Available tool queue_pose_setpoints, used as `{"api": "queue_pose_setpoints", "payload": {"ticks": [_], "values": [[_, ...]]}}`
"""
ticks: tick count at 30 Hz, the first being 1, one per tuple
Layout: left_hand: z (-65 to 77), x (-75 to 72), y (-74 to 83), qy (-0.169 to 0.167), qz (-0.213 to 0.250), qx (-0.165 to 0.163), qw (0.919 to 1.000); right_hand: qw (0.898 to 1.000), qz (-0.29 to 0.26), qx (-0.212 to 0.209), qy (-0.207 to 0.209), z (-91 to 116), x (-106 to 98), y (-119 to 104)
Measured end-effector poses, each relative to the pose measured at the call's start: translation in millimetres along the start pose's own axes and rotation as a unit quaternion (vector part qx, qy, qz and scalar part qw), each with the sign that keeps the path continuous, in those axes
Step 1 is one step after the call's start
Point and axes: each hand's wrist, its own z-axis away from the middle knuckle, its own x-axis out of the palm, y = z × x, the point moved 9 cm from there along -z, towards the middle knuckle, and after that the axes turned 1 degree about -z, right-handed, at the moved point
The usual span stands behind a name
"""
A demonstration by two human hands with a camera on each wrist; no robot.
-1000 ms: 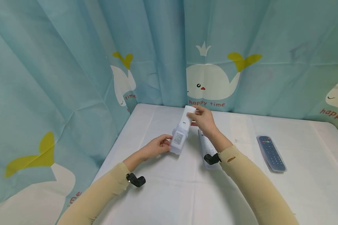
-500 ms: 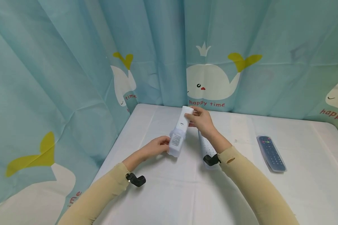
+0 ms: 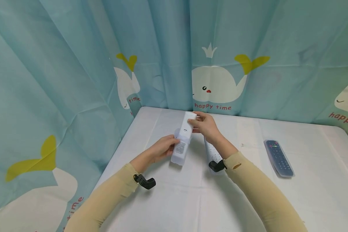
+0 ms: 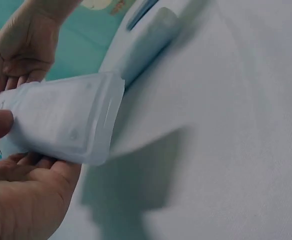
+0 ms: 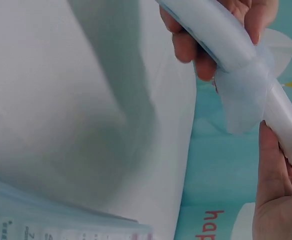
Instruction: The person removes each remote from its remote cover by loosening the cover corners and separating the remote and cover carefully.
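A white remote control point(image 3: 187, 122) is partway inside a translucent soft cover point(image 3: 178, 158), its back with a printed label facing up. My left hand point(image 3: 163, 149) grips the covered lower part, thumb on top and fingers underneath. With my right hand point(image 3: 206, 127) I hold the bare upper end between thumb and fingers. The cover's closed end point(image 4: 103, 120) points toward the table in the left wrist view. A loose flap of the cover point(image 5: 242, 102) stands out from the remote in the right wrist view. Both are held above the table, which shows their shadow.
Under my right forearm lies another white remote in a clear cover point(image 3: 213, 152). A dark remote in a clear cover point(image 3: 279, 158) rests farther right on the white table point(image 3: 316, 180). A blue curtain point(image 3: 168, 48) with whale prints hangs behind and to the left.
The remote and its cover have shifted slightly left and toward me. My left hand has moved up along the cover, and its thumb now presses on the label side. My right hand follows leftward.
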Motion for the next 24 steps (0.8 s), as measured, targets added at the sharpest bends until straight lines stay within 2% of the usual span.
{"api": "queue_pose_setpoints", "payload": {"ticks": [5, 11, 24], "values": [[1.7, 9.5, -0.6, -0.041, -0.014, 0.000, 0.9990, 1.000, -0.013, 0.012, -0.003, 0, -2, 6], [-0.5, 12.9, -2.4, -0.030, -0.033, 0.012, 0.9989, 0.999, -0.015, 0.019, -0.032, 1, -2, 9], [3.5, 19.5, -4.3, -0.035, -0.061, 0.009, 0.9975, 0.998, 0.009, 0.053, -0.020, -6, -13, 15]]}}
